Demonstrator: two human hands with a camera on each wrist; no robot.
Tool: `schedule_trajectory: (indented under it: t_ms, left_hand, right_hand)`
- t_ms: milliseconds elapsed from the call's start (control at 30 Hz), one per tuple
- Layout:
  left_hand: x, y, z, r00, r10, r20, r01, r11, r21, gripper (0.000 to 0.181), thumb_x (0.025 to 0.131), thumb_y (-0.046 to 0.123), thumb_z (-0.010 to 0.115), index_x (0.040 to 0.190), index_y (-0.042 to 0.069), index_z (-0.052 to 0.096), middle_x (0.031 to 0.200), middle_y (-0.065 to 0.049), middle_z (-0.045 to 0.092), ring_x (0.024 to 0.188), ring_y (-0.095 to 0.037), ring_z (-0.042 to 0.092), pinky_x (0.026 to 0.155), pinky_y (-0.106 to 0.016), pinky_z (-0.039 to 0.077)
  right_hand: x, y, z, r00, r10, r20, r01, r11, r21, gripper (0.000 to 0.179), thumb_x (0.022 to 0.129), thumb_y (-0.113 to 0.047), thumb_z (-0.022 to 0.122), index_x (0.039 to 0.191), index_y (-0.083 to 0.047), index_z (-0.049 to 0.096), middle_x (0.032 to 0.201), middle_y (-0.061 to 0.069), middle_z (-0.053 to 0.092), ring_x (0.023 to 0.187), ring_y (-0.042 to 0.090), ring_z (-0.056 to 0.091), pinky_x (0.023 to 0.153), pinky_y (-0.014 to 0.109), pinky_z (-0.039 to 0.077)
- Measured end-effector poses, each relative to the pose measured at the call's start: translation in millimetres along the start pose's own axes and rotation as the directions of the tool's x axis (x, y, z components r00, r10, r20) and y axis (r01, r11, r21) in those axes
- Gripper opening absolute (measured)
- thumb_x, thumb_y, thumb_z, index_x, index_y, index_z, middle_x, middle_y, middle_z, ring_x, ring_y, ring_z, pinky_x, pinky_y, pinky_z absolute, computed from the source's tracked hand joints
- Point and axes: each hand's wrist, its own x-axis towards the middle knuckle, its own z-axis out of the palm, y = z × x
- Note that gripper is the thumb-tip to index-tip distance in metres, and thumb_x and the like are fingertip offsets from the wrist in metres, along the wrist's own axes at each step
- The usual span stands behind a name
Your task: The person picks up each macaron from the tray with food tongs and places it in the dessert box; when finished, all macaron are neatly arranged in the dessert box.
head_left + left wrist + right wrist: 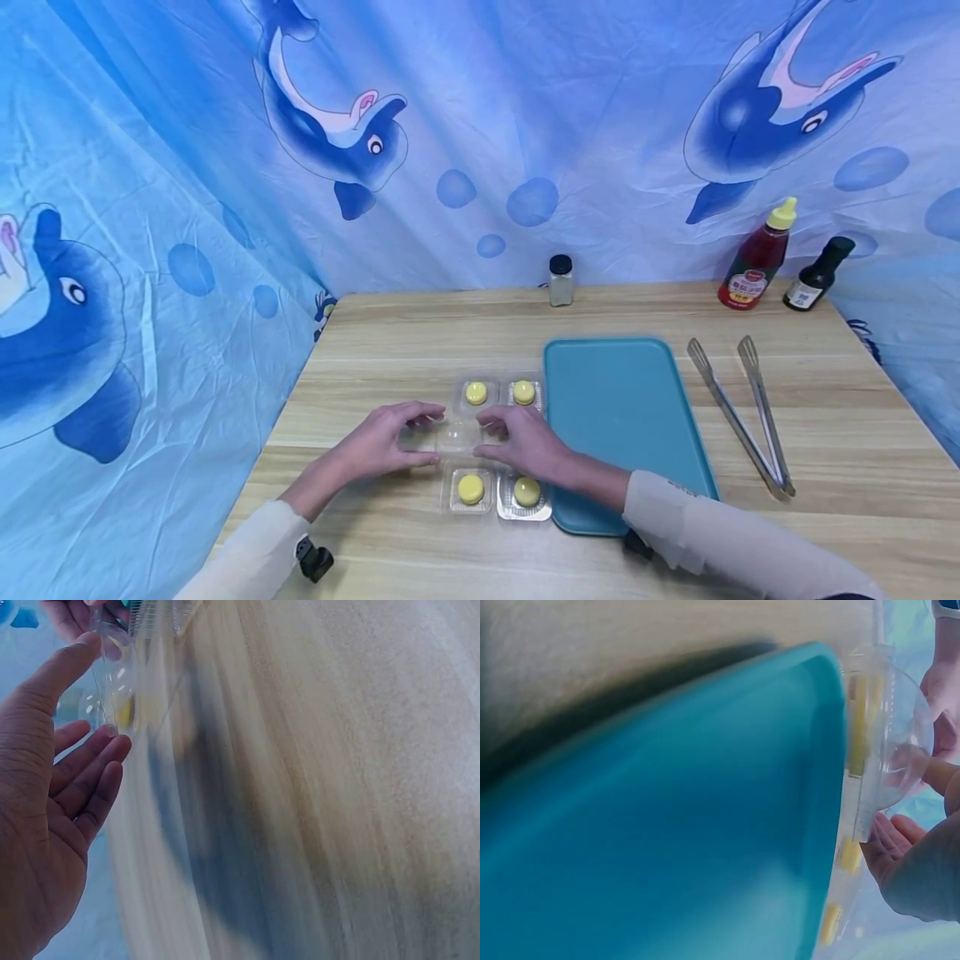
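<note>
A clear domed plastic lid (457,438) spans the space between the two hands, over a group of small clear plastic boxes. My left hand (384,440) holds its left edge, thumb and fingers spread apart along the rim. From the other side, my right hand (531,446) grips the right edge; its thumb lies against the dome (906,727) in the right wrist view. Round yellow cakes sit in the boxes: a back left cake (476,393), a back right cake (524,392), a front left cake (471,489) and a front right cake (527,492).
A blue tray (622,417) lies right of the boxes, under the right forearm. Open metal tongs (757,433) lie beyond it. At the back stand a black-capped jar (561,283), a red sauce bottle (753,262) and a dark bottle (816,279), before a dolphin-print curtain (600,125).
</note>
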Motion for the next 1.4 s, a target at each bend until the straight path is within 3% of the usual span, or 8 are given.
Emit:
schedule_trajectory:
  t_ms: [367,600,800,900,1033,1133,1200,1400]
  left_hand:
    - [3.9,8.8,-8.7,0.995,0.089,-0.053,-0.087,0.996,0.031,0.071,0.082,0.031,0.093,0.142,0.008,0.063,0.128,-0.008,0.072,0.108,-0.018,0.072,0.095,-0.040,0.062]
    - [14.5,19.0,-12.3,0.976,0.191,-0.107,-0.182,0.979,0.095,0.075,0.082,0.034,0.094,0.145,0.009,0.061,0.130,-0.009,0.070,0.106,-0.023,0.072,0.091,-0.043,0.063]
    - [26.7,31.1,-16.0,0.969,0.208,-0.133,-0.193,0.975,0.112,0.083,0.077,0.035,0.097,0.147,0.007,0.061,0.134,-0.005,0.067,0.108,-0.023,0.071,0.091,-0.042,0.063]
    - [31.9,35.4,-17.0,0.963,0.226,-0.148,-0.209,0.970,0.123,0.085,0.074,0.030,0.099,0.146,0.006,0.062,0.133,-0.005,0.068,0.107,-0.022,0.070,0.090,-0.040,0.063]
    - [36.9,38.3,-17.4,0.957,0.247,-0.154,-0.231,0.966,0.118,0.084,0.072,0.026,0.100,0.144,0.005,0.062,0.132,-0.009,0.068,0.105,-0.026,0.072,0.089,-0.040,0.064]
    - [39.2,39.9,-17.3,0.957,0.248,-0.152,-0.235,0.967,0.100,0.084,0.073,0.025,0.099,0.145,0.006,0.062,0.133,-0.008,0.067,0.104,-0.025,0.073,0.089,-0.037,0.064]
    - [40.5,40.7,-17.0,0.958,0.241,-0.153,-0.234,0.970,0.062,0.080,0.074,0.020,0.098,0.145,0.007,0.063,0.133,-0.007,0.068,0.102,-0.021,0.073,0.089,-0.033,0.063]
    - [46.0,42.4,-13.9,0.964,0.197,-0.181,-0.224,0.965,-0.139,0.051,0.084,0.003,0.089,0.131,0.006,0.071,0.123,-0.003,0.075,0.096,-0.012,0.074,0.085,-0.027,0.064]
  right_hand:
    - [-3.1,-12.9,-10.9,0.998,0.061,-0.008,-0.058,0.984,0.170,0.045,0.090,-0.013,0.087,0.127,0.005,0.069,0.120,0.019,0.075,0.105,0.033,0.075,0.089,0.035,0.064]
    - [0.7,-16.0,-23.1,0.992,0.107,-0.067,-0.076,0.930,0.359,0.045,0.088,0.003,0.084,0.127,0.009,0.063,0.113,0.021,0.072,0.097,0.028,0.074,0.085,0.029,0.064]
    - [3.1,-15.9,-35.3,0.978,0.197,-0.070,-0.145,0.880,0.452,0.057,0.087,0.012,0.079,0.140,0.009,0.058,0.108,0.020,0.070,0.089,0.029,0.076,0.082,0.048,0.066]
    - [4.2,-15.4,-39.8,0.973,0.223,-0.058,-0.166,0.854,0.493,0.051,0.090,0.013,0.074,0.139,0.011,0.060,0.104,0.019,0.070,0.085,0.032,0.077,0.082,0.057,0.065]
    - [5.2,-15.7,-43.9,0.969,0.239,-0.059,-0.171,0.826,0.537,0.037,0.092,0.015,0.070,0.128,0.015,0.065,0.101,0.021,0.069,0.078,0.028,0.077,0.079,0.049,0.067]
    - [4.8,-15.4,-45.8,0.970,0.236,-0.066,-0.163,0.822,0.546,0.025,0.094,0.013,0.070,0.119,0.016,0.066,0.102,0.025,0.069,0.074,0.024,0.076,0.074,0.040,0.068]
    - [3.6,-14.8,-47.1,0.971,0.227,-0.074,-0.152,0.826,0.542,0.019,0.095,0.012,0.070,0.113,0.016,0.065,0.102,0.026,0.068,0.073,0.024,0.074,0.072,0.041,0.068]
    - [-1.0,-13.2,-50.3,0.984,0.142,-0.109,-0.077,0.886,0.458,0.009,0.095,0.012,0.070,0.102,0.010,0.065,0.103,0.022,0.069,0.077,0.031,0.074,0.071,0.040,0.067]
